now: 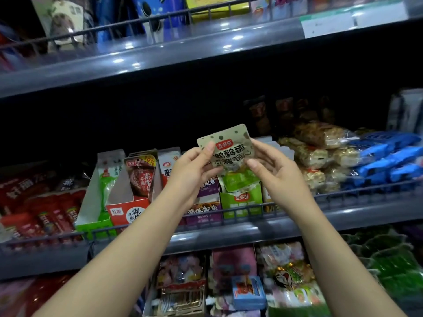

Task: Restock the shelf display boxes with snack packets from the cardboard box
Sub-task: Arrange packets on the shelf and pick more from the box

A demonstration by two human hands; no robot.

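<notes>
Your left hand (194, 170) pinches the left edge of a beige snack packet (229, 149), thumb on its printed front and the other fingers curled behind it. Your right hand (277, 177) grips the same packet's right edge in the same way, thumb on the front near its lower corner. You hold the packet upright between both hands, its face with the red label and dark lettering turned toward you.

Just below the packet, between your wrists, sits a green display box (240, 202) with more green-and-beige packets standing in it; the lowest of these touches the bottom of the packet you hold. Left of that box, behind your left hand, is a purple display box (206, 202). Further left of your left hand stand a red display box (128, 211) with dark red packets upright in it, and a green-and-white box (96, 202) beside that. Past it, red sausage packs (43, 209) lie piled.

To the right of your right hand, blue wrapped bars (386, 156) and pale puffed bars (318, 145) are stacked on the same shelf, behind its wire front rail (366, 191).

Under your forearms, the lower shelf holds mixed packets and a small blue box (248, 291). Above your hands, the upper shelf (206, 53) carries blue biscuit packs (151, 17) and a white price label (352, 19).
</notes>
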